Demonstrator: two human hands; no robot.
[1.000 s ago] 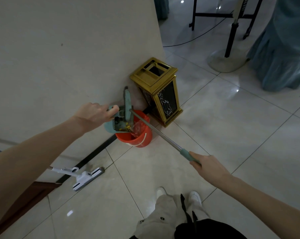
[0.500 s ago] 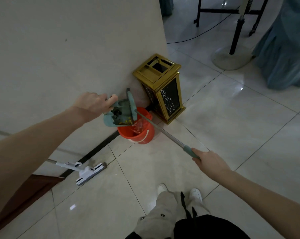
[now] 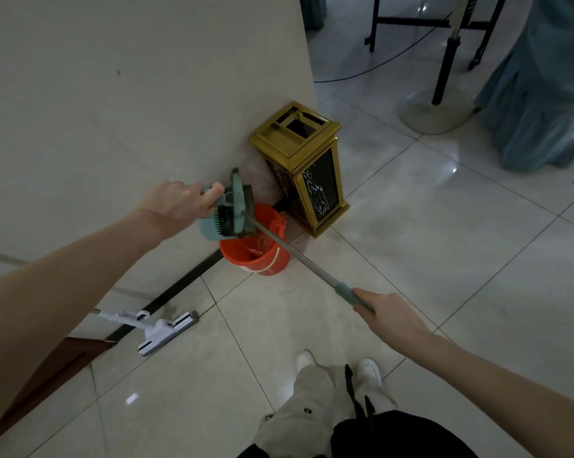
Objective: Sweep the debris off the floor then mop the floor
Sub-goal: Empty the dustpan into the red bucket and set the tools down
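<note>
The sweeping part appears to be near its end. The left hand grips the teal dustpan by its back edge, fingers curled around it, and holds it tilted over the near-left rim of the orange bucket. The right hand is closed around the teal grip of the broom. The long handle runs from this hand up and to the left, and the broom head lies against the dustpan, just right of the left hand. I judge that the person is emptying the collected debris into the bucket. Whether some debris remains in the pan I cannot tell, because it is too dark there. On the floor around the feet I see no debris.

The mopping seems not yet begun: the white mop lies flat on the floor by the wall, below the left hand and well apart from both hands. The broom and dustpan must first be put down.

Compared with one second ago, the dustpan and broom head are lifted higher. Before, they sat low in the bucket mouth; now they are above its rim, and more of the bucket's inside shows. Both grips are unchanged, and the mop has not moved.
</note>
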